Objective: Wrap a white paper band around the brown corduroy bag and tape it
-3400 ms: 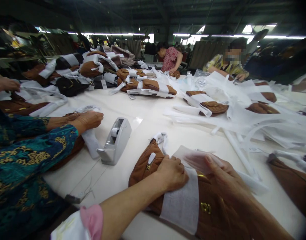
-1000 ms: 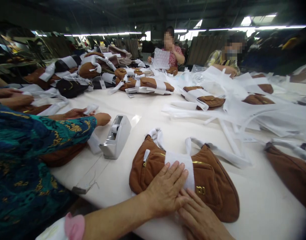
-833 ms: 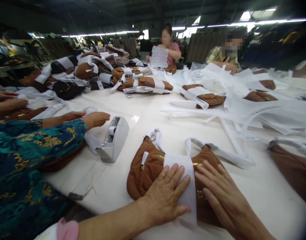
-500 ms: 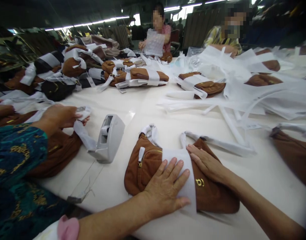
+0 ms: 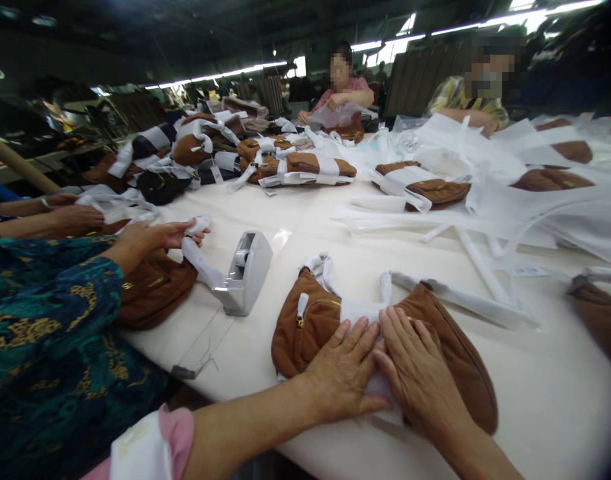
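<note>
A brown corduroy bag lies on the white table in front of me, a band of white paper around its middle. My left hand rests flat on the band and the bag's left part, fingers spread. Beside it, touching it, my right hand lies flat over the band's right edge, and it covers most of the gold emblem. White wrapping covers the strap behind the bag and the zipper pull at its left.
A grey tape dispenser stands left of the bag. Further left, a co-worker's hands handle a wrapped strap. Wrapped bags and white sheets lie across the back. Another brown bag is at the right edge. Two people sit opposite.
My right hand has moved left from the bag's right part onto the paper band, against my left hand. The view has shifted, so the scene sits further right.
</note>
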